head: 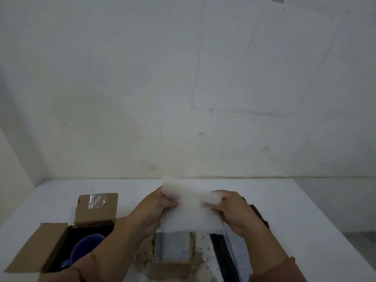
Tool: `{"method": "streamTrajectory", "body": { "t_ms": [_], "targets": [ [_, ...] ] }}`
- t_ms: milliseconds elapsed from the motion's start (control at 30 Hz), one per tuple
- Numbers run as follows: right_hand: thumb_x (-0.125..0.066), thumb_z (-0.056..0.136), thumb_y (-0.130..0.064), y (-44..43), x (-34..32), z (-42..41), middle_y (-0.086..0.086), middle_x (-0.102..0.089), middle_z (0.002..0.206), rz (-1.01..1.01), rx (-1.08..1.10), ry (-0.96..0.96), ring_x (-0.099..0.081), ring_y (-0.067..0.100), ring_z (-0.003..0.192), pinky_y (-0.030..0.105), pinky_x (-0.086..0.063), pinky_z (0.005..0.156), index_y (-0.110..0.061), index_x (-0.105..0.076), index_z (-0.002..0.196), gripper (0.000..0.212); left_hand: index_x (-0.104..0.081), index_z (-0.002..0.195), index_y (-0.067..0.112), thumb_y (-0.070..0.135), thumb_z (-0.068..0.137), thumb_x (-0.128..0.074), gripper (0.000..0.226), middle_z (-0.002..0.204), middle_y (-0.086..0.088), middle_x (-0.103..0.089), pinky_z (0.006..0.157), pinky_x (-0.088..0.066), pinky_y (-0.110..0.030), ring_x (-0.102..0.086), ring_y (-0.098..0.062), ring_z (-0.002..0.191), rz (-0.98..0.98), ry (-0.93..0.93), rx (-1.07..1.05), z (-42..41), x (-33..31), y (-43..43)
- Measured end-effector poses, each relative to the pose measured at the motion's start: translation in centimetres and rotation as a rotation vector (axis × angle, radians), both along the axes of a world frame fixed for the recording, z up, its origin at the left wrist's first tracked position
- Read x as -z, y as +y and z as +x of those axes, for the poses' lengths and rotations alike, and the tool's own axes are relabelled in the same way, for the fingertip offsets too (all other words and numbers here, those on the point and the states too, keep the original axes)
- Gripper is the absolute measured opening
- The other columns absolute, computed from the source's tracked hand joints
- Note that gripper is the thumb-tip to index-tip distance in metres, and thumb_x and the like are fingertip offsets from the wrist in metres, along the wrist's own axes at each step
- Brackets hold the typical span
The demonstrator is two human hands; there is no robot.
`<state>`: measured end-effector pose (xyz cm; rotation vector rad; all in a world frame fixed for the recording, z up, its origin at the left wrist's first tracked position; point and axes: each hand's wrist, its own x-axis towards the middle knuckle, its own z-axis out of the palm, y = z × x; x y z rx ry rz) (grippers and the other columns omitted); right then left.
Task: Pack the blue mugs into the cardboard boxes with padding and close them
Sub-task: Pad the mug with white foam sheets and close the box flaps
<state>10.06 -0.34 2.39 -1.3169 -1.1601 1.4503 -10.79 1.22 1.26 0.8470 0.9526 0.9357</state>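
A sheet of white bubble wrap (189, 212) is held up between my left hand (157, 208) and my right hand (234, 210), both gripping its upper part. It hangs over an open cardboard box (173, 267) at the bottom centre, whose inside looks lined with padding. At the lower left stands another open cardboard box (50, 247) with a blue mug (85, 249) lying inside; my left forearm hides part of that mug.
The white table (305, 216) meets a white wall at the back and its right edge drops off at the right. More bubble wrap with a dark strip (222, 259) lies to the right of the centre box. The left box's flaps (97, 206) stand open.
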Motion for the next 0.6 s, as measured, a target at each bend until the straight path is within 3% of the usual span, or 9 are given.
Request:
{"method": "streamTrajectory", "body": {
  "t_ms": [100, 167, 200, 300, 400, 467, 533, 600],
  "targets": [
    [-0.054, 0.081, 0.014, 0.1, 0.3, 0.1, -0.002, -0.074, 0.07, 0.023, 0.022, -0.065, -0.069, 0.012, 0.067, 0.024, -0.055, 0.059, -0.015, -0.074, 0.059, 0.042, -0.064, 0.109, 0.015, 0.026, 0.096, -0.042, 0.028, 0.116, -0.015, -0.066, 0.067, -0.056, -0.041, -0.065, -0.034, 0.096, -0.195, -0.114, -0.037, -0.8, 0.6, 0.1],
    [-0.048, 0.08, 0.018, 0.2, 0.5, 0.0, -0.001, -0.073, 0.075, 0.066, 0.047, -0.108, -0.068, 0.014, 0.072, 0.021, -0.054, 0.061, -0.016, -0.074, 0.057, 0.049, -0.063, 0.112, 0.011, 0.053, 0.092, -0.042, 0.05, 0.111, -0.017, -0.069, 0.068, -0.058, -0.047, -0.065, -0.037, 0.097, -0.299, -0.085, 0.066, -1.4, 1.0, 0.0],
    [-0.045, 0.08, 0.019, 0.2, 0.6, -0.1, -0.001, -0.073, 0.08, 0.088, 0.043, -0.135, -0.067, 0.015, 0.078, 0.02, -0.053, 0.064, -0.016, -0.074, 0.057, 0.051, -0.062, 0.112, 0.01, 0.055, 0.089, -0.048, 0.053, 0.102, -0.017, -0.071, 0.063, -0.059, -0.047, -0.067, -0.037, 0.092, -0.326, -0.048, 0.132, -1.6, 1.1, -0.2],
    [-0.043, 0.078, 0.02, 0.0, 0.7, -0.3, 0.002, -0.068, 0.102, 0.077, -0.062, -0.194, -0.063, 0.02, 0.096, 0.022, -0.053, 0.074, -0.015, -0.076, 0.064, 0.05, -0.056, 0.117, 0.003, 0.014, 0.087, -0.06, 0.033, 0.1, -0.02, -0.066, 0.049, -0.057, -0.035, -0.065, -0.034, 0.08, -0.296, 0.025, 0.187, -1.9, 1.5, -0.3],
    [-0.041, 0.08, 0.015, 0.0, 0.6, 0.3, 0.007, -0.067, 0.107, -0.071, -0.2, -0.066, -0.063, 0.023, 0.099, 0.028, -0.055, 0.076, -0.012, -0.076, 0.077, 0.044, -0.051, 0.122, 0.001, -0.011, 0.087, -0.048, 0.038, 0.124, -0.023, -0.058, 0.073, -0.056, -0.044, -0.058, -0.041, 0.107, -0.222, 0.071, 0.142, -2.2, 1.9, 0.4],
    [-0.045, 0.088, 0.004, 0.1, 0.8, 0.2, 0.01, -0.067, 0.104, -0.131, -0.205, 0.069, -0.064, 0.025, 0.093, 0.033, -0.056, 0.072, -0.011, -0.072, 0.092, 0.031, -0.052, 0.122, 0.001, -0.018, 0.083, -0.045, 0.044, 0.126, -0.022, -0.056, 0.092, -0.047, -0.053, -0.053, -0.043, 0.115, -0.188, 0.083, 0.165, -2.4, 1.9, 0.5],
    [-0.052, 0.09, -0.004, 0.2, 1.4, -0.4, 0.01, -0.067, 0.098, -0.144, -0.156, 0.004, -0.066, 0.022, 0.084, 0.032, -0.055, 0.066, -0.013, -0.068, 0.097, 0.019, -0.052, 0.122, 0.001, -0.025, 0.078, -0.04, 0.052, 0.126, -0.022, -0.057, 0.096, -0.043, -0.053, -0.052, -0.042, 0.116, -0.159, 0.127, 0.168, -2.4, 1.9, 0.3],
    [-0.055, 0.087, 0.001, 0.4, 2.4, -1.2, 0.008, -0.063, 0.086, -0.129, -0.121, -0.132, -0.063, 0.016, 0.068, 0.029, -0.052, 0.057, -0.014, -0.063, 0.09, 0.017, -0.053, 0.122, 0.002, -0.028, 0.073, -0.036, 0.06, 0.126, -0.021, -0.058, 0.093, -0.046, -0.048, -0.053, -0.04, 0.116, -0.139, 0.152, 0.169, -2.6, 2.1, 0.1]
  ]
}}
